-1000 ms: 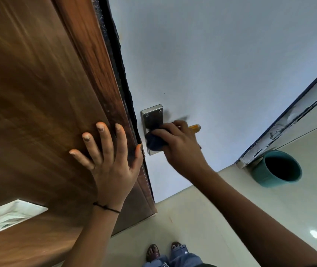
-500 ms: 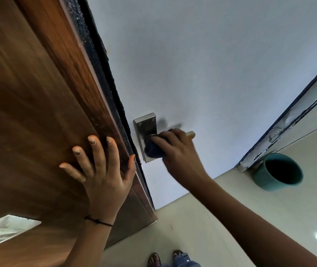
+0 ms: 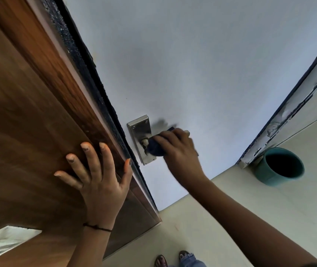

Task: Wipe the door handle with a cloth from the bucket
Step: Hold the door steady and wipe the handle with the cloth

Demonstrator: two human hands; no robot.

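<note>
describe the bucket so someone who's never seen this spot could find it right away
Follow the pale door to its right edge, where the chipped frame meets the floor. The bucket stands there at the foot of the frame. It is the only round, teal thing in sight, with a dark open mouth.

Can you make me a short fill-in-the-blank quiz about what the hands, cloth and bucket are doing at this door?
1. The right hand presses a dark blue ____ against the door handle.
2. The left hand lies flat, fingers spread, on the brown ____ surface.
3. The teal bucket stands on the ____ beside the door frame.

Missing words: cloth; wooden; floor
</note>
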